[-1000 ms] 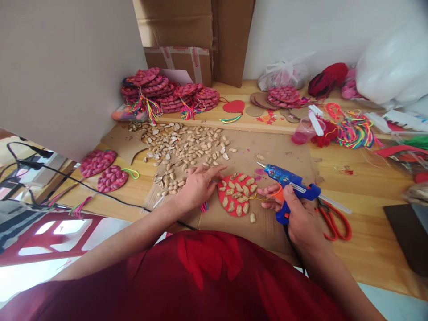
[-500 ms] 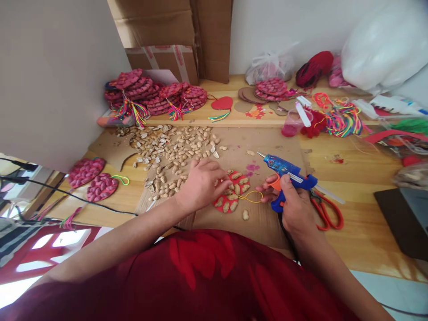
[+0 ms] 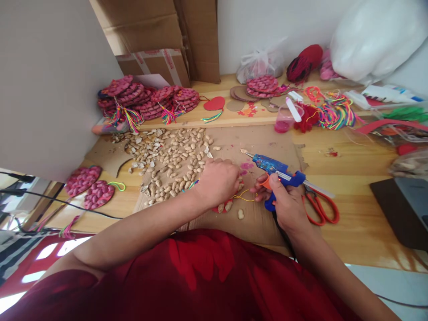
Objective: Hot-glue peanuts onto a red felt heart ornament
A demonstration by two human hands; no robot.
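My right hand (image 3: 288,201) grips a blue glue gun (image 3: 270,164) with an orange trigger. Its nozzle points up and left, close to a loose peanut on the cardboard. My left hand (image 3: 218,180), fingers curled downward, is over a red disc (image 3: 217,209) with peanuts on it. That hand covers most of the disc, and its fingertips are hidden. A yellow cord loop (image 3: 246,198) sticks out from the disc towards my right hand. One loose peanut (image 3: 240,214) lies just below. Many more peanuts (image 3: 180,149) are spread over the cardboard to the left.
Red-handled scissors (image 3: 329,209) lie right of the glue gun. Stacks of pink decorated discs (image 3: 123,100) and a red heart (image 3: 214,104) sit on the back ledge. Colourful threads (image 3: 337,113) and a plastic cup (image 3: 283,126) are at right. A black cable (image 3: 76,207) crosses the left side.
My left hand has moved right and over the disc, its fingers curling down and covering most of it. The glue gun stays in my right hand; the view has shifted slightly.
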